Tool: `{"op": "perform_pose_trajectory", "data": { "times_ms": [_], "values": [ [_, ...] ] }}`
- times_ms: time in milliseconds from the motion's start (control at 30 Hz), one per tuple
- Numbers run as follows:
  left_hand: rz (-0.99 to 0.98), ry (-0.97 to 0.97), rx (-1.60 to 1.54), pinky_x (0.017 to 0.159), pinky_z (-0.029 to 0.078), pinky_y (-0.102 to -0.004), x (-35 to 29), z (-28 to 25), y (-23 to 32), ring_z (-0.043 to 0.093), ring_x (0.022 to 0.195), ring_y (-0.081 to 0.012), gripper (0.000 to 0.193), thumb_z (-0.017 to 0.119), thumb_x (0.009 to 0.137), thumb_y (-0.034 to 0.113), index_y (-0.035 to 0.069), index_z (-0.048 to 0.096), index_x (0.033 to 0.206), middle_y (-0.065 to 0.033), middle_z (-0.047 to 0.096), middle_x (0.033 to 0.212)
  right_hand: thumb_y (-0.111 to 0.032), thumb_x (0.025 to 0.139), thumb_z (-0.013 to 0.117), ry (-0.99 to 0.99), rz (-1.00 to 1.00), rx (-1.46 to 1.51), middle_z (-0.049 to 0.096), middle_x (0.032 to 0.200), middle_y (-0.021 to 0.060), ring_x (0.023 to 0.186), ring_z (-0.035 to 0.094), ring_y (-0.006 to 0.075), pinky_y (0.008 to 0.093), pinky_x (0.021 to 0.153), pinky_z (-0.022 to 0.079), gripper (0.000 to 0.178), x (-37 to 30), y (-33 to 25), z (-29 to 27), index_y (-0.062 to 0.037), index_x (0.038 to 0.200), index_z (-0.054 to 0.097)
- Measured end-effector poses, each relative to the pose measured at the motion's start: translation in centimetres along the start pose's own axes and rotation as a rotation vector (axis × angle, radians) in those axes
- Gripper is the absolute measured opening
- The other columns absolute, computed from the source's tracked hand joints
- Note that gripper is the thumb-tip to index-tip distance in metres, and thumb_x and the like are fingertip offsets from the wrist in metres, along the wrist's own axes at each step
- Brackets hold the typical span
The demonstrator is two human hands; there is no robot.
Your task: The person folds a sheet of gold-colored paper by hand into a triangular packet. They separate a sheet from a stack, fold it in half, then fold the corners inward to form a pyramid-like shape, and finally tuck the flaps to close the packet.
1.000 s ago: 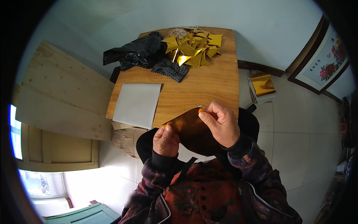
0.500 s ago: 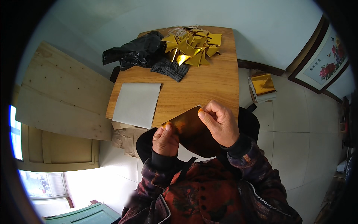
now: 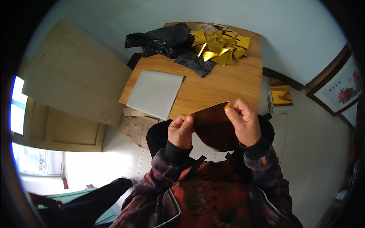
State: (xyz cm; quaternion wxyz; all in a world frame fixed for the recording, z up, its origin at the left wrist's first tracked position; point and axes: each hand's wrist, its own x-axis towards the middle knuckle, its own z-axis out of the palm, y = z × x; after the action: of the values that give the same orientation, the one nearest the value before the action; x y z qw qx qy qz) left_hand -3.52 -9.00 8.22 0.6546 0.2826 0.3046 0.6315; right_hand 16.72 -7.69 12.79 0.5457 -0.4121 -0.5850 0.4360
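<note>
Between my two hands, above my lap at the table's near edge, hangs a sheet of gold foil paper (image 3: 213, 127); its face looks dark brown in the shade. My left hand (image 3: 181, 131) pinches one upper corner between thumb and fingers. The opposite upper corner is pinched in my right hand (image 3: 244, 122), held slightly higher. Folded gold foil pieces (image 3: 224, 47) lie in a heap at the far right of the wooden table (image 3: 216, 85). A stack of pale grey sheets (image 3: 156, 93) rests on the table's left side.
Beside the gold heap are a black plastic bag (image 3: 163, 40) and a dark textured cloth (image 3: 195, 64). Gold-topped paper (image 3: 281, 95) is stacked on the floor to the right. Brown cardboard (image 3: 138, 129) lies below the table's left. Another person's dark-trousered leg (image 3: 95, 201) shows at lower left.
The sheet's upper edge is now stretched out straighter between my hands, which are a little further apart. The view has shifted, and a person's leg has come in at lower left.
</note>
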Motion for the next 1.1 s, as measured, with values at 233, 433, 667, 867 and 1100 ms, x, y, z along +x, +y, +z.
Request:
{"op": "perform_pose_trajectory", "data": {
  "times_ms": [233, 433, 667, 867, 1100],
  "values": [
    [0.103, 0.018, 0.102, 0.065, 0.041, -0.0243, 0.1, 0.5, 1.0, 0.05, 0.068, -0.0082, 0.005, 0.067, 0.092, 0.011, 0.007, 0.064, 0.09, 0.0029, 0.059, 0.077, -0.015, 0.097, 0.061, 0.038, -0.006, 0.092, 0.041, 0.068, -0.0072, 0.062, 0.033, 0.0028, 0.0197, 0.056, 0.031, 0.021, -0.1, 0.2, -0.1, -0.0056, 0.08, 0.053],
    [0.091, -0.094, 0.032, 0.065, 0.042, -0.0245, 0.5, 0.2, 1.6, 0.052, 0.071, -0.0089, 0.004, 0.065, 0.092, 0.007, 0.007, 0.062, 0.09, 0.0016, 0.059, 0.082, -0.014, 0.096, 0.062, 0.079, 0.014, 0.062, 0.04, 0.067, -0.0069, 0.061, 0.033, 0.0029, 0.0211, 0.055, 0.03, 0.02, -0.5, 0.0, 0.4, -0.005, 0.08, 0.053],
    [0.127, -0.273, 0.214, 0.088, 0.044, -0.0279, 1.9, 0.5, 1.4, 0.057, 0.094, -0.0157, 0.022, 0.069, 0.09, 0.013, 0.001, 0.068, 0.108, -0.0058, 0.063, 0.098, -0.012, 0.096, 0.061, 0.008, -0.028, -0.046, 0.044, 0.07, -0.0066, 0.065, 0.038, 0.0032, 0.0213, 0.058, 0.033, 0.021, -0.1, -0.3, 0.4, -0.0057, 0.078, 0.052],
    [0.052, -0.194, 0.191, 0.078, 0.046, -0.0287, 1.8, -1.0, 1.5, 0.056, 0.082, -0.0144, 0.015, 0.067, 0.091, 0.015, 0.0, 0.07, 0.094, -0.0031, 0.062, 0.09, -0.017, 0.097, 0.062, -0.042, 0.061, 0.053, 0.043, 0.071, -0.0076, 0.066, 0.035, 0.002, 0.0209, 0.058, 0.033, 0.023, 0.1, -0.9, 0.8, -0.0068, 0.078, 0.052],
    [-0.023, -0.211, -0.017, 0.096, 0.048, -0.0365, 1.6, -2.0, 0.7, 0.062, 0.106, -0.0209, 0.023, 0.063, 0.094, 0.013, 0.002, 0.065, 0.114, -0.0098, 0.066, 0.115, -0.017, 0.097, 0.061, -0.039, 0.11, 0.202, 0.046, 0.073, -0.0088, 0.069, 0.038, 0.0019, 0.0202, 0.062, 0.034, 0.021, 1.5, -0.1, 1.1, -0.0068, 0.079, 0.055]
  ]
}}
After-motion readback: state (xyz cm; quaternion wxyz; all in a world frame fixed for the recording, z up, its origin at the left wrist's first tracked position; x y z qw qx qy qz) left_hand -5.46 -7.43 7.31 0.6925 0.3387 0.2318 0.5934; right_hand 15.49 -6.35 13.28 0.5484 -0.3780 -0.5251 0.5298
